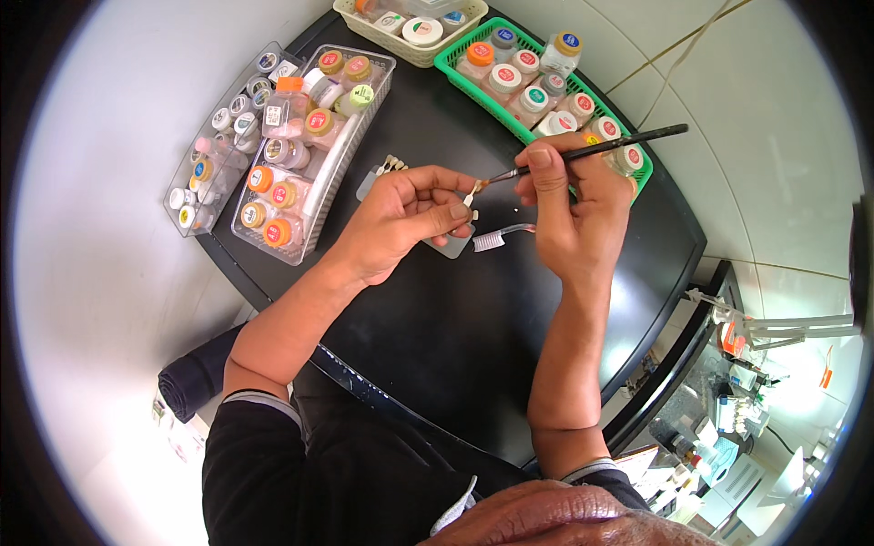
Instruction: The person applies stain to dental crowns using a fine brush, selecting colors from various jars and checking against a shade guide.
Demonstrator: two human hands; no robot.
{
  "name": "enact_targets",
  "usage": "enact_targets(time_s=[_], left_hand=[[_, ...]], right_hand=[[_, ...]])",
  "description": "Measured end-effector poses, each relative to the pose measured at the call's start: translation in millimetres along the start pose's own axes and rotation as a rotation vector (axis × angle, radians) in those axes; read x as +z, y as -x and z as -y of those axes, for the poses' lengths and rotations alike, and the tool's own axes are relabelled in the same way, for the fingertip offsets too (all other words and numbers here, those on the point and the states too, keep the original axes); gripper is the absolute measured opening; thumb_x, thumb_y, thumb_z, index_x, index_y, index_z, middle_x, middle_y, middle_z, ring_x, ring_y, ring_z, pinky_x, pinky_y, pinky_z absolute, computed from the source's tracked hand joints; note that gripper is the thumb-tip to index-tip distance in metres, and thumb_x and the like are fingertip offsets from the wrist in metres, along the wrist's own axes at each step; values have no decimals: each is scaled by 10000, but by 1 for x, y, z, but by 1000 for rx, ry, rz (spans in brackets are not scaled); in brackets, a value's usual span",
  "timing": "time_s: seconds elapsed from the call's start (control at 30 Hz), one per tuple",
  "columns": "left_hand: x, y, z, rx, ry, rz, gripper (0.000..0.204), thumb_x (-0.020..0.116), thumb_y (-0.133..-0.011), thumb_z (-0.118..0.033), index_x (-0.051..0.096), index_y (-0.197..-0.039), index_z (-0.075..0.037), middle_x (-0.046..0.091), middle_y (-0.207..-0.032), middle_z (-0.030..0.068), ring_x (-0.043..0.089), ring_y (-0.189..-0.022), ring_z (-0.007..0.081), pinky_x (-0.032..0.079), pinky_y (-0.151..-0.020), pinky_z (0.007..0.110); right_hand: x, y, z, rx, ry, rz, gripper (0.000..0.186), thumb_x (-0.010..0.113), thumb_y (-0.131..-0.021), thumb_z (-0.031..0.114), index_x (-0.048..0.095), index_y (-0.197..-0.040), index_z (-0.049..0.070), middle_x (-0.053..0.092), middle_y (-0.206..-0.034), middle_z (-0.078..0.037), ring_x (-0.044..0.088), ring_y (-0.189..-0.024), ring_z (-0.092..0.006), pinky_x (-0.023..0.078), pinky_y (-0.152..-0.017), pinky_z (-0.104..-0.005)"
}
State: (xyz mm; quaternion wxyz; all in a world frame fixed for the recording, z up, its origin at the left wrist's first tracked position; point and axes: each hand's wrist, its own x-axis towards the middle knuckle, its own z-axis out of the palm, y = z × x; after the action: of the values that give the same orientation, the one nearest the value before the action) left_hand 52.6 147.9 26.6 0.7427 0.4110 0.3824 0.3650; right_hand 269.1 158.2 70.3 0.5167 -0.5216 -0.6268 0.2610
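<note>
My left hand (405, 218) pinches a small pale tab (469, 200) between thumb and fingers near the middle of the table. My right hand (569, 209) grips a thin paintbrush (637, 138) with a black handle. Its amber-tinted tip is at the upper end of the tab; whether they touch is hard to tell. Under and beside my left hand lie grey flat plates (451, 250), one with several small pale tabs (391, 164) on it. A white-bristled brush (489, 240) with a clear handle lies below the gap between my hands.
The black table (428, 355) carries clear trays (314, 232) of small jars at the left, a cream basket (382, 32) at the back and a green basket (464, 75) of jars at the back right. Tiled wall runs along the right, above a cluttered side counter (692, 419).
</note>
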Motion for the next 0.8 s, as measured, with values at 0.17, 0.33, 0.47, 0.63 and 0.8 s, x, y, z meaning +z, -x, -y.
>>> enact_targets(time_s=[0.17,0.33,0.47,0.63,0.8], left_hand=[[0,1,0,-13,17,-11,344,769,-1046,-119,718,-1361,12,732,-1040,-4,717,-875,71,487,-691,194],[-1,0,1,-15,25,-3,343,772,-1046,-114,718,-1361,10,734,-1044,-3,718,-878,71,488,-690,197],[-1,1,2,-11,30,-7,343,771,-1046,-113,718,-1362,10,738,-1050,-2,718,-876,71,492,-693,197],[0,0,1,-12,33,3,349,768,-1048,-112,715,-1371,9,739,-1069,2,712,-885,71,500,-706,198],[0,1,0,-21,25,8,353,750,-1065,-115,703,-1391,11,736,-1074,2,699,-889,71,506,-722,203]], right_hand=[[0,-1,0,16,-4,17,201,749,-1073,139,792,-974,-30,713,-678,-43,653,-589,-86,468,-545,-257],[3,0,-4,23,-128,38,209,748,-1077,148,788,-979,-32,715,-686,-40,658,-598,-81,472,-542,-256],[0,0,-3,47,-171,-26,199,757,-1070,151,788,-986,-27,718,-684,-43,666,-601,-86,478,-536,-264],[1,0,0,11,-26,56,204,764,-1064,149,789,-967,-28,722,-686,-48,671,-603,-92,489,-543,-268],[-1,0,-5,36,-183,16,206,767,-1065,153,798,-979,-31,731,-693,-53,684,-609,-100,510,-560,-271]])
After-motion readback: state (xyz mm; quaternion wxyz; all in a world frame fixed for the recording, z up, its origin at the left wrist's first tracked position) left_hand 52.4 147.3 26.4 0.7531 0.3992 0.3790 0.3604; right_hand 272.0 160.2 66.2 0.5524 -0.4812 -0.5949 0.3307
